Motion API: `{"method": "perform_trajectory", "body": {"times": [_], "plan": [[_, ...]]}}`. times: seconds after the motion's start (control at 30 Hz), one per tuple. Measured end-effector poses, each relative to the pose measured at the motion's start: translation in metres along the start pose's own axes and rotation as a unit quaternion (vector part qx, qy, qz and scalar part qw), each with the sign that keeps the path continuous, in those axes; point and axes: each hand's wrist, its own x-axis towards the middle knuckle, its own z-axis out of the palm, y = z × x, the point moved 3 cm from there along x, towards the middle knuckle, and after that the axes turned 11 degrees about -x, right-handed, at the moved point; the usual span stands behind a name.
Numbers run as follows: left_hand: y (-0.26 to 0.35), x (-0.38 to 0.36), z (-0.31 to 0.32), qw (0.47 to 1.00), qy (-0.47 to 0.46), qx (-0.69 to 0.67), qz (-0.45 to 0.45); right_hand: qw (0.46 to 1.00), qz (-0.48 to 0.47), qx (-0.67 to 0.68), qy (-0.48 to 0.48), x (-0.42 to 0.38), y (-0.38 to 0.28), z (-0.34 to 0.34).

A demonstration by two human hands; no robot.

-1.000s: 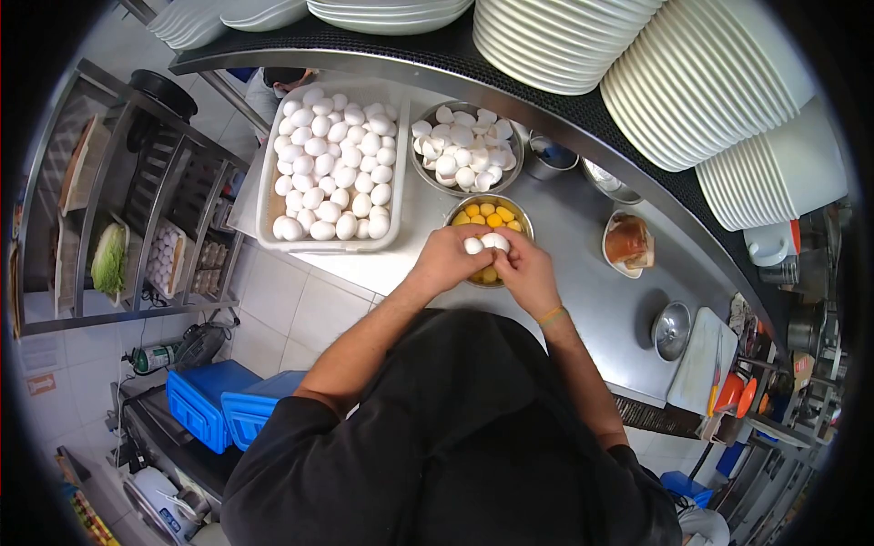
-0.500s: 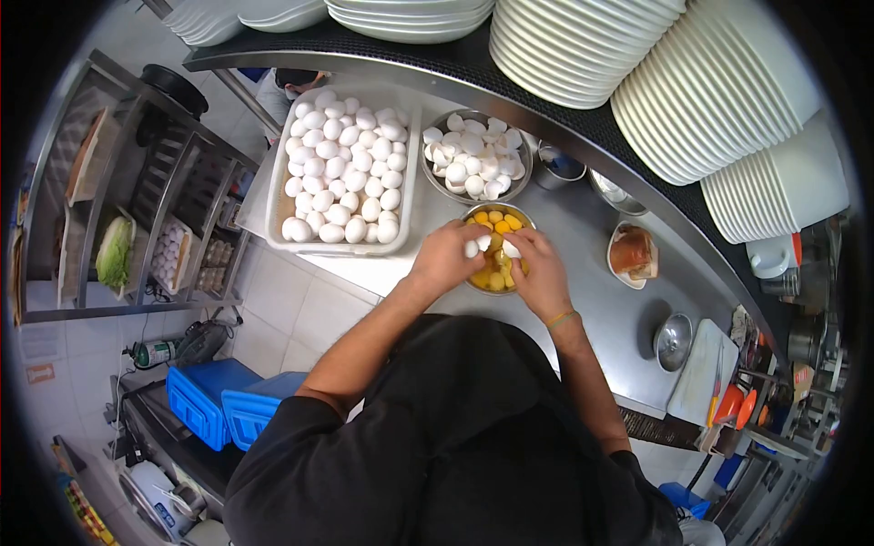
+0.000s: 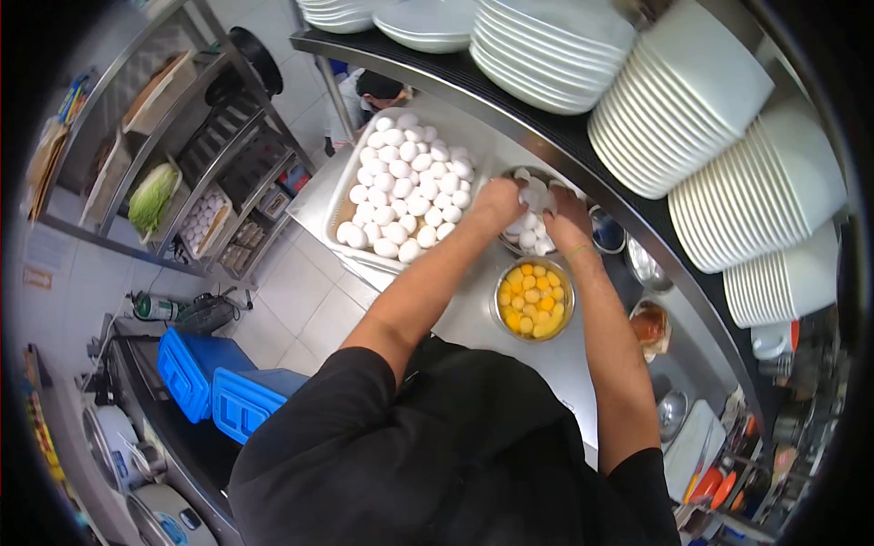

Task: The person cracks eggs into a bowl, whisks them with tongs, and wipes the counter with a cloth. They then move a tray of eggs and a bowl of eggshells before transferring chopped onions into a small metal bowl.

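Note:
Both hands are over the metal bowl of eggshells. My left hand has curled fingers against a white eggshell at the bowl's left side. My right hand is closed at the right side, its fingertips at another piece of shell; the shells in the bowl partly blend with those at the fingers. Closer to me stands a round metal bowl with several raw yolks and egg white in it. A white plastic crate of whole white eggs sits to the left.
Stacked white plates line the shelf above the counter. To the right are a container of reddish-brown food, a small metal bowl and a cutting board. Another person is beyond the crate. Blue bins stand at lower left.
Both hands have moved forward from the yolk bowl to the shell bowl, with the eggshell. The camera view has turned, so the yolk bowl now shows uncovered.

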Motion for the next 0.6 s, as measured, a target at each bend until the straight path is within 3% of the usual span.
{"method": "perform_trajectory", "body": {"times": [0.13, 0.2, 0.3, 0.33, 0.37, 0.43, 0.47, 0.5, 0.53, 0.6], "plan": [[0.017, -0.048, -0.05, 0.99, 0.092, -0.106, -0.024, 0.996, -0.037, -0.068, 0.036, 0.004, -0.01, 0.015], [0.01, -0.086, -0.082, 0.974, 0.109, -0.18, -0.085, 0.989, -0.05, -0.112, 0.077, -0.001, -0.025, 0.004], [-0.032, -0.148, -0.125, 0.934, 0.112, -0.286, -0.181, 0.989, -0.082, -0.029, 0.115, -0.002, -0.079, -0.028], [-0.052, -0.171, -0.133, 0.928, 0.154, -0.287, -0.18, 0.987, -0.101, 0.002, 0.127, -0.001, -0.098, -0.031], [-0.068, -0.193, -0.145, 0.889, 0.171, -0.349, -0.242, 0.986, -0.106, 0.083, 0.099, 0.0, -0.122, -0.029], [-0.084, -0.231, -0.174, 0.857, 0.201, -0.348, -0.322, 0.973, -0.141, 0.182, 0.031, -0.005, -0.171, -0.006], [-0.096, -0.249, -0.184, 0.83, 0.212, -0.374, -0.354, 0.966, -0.132, 0.21, -0.069, -0.006, -0.197, 0.004], [-0.119, -0.266, -0.186, 0.813, 0.256, -0.419, -0.313, 0.948, -0.144, 0.239, -0.155, -0.005, -0.226, 0.006], [-0.124, -0.274, -0.197, 0.819, 0.261, -0.409, -0.305, 0.935, -0.148, 0.27, -0.175, -0.007, -0.252, 0.024], [-0.137, -0.29, -0.205, 0.85, 0.289, -0.336, -0.286, 0.938, -0.184, 0.2, -0.215, -0.004, -0.293, 0.045]]}}
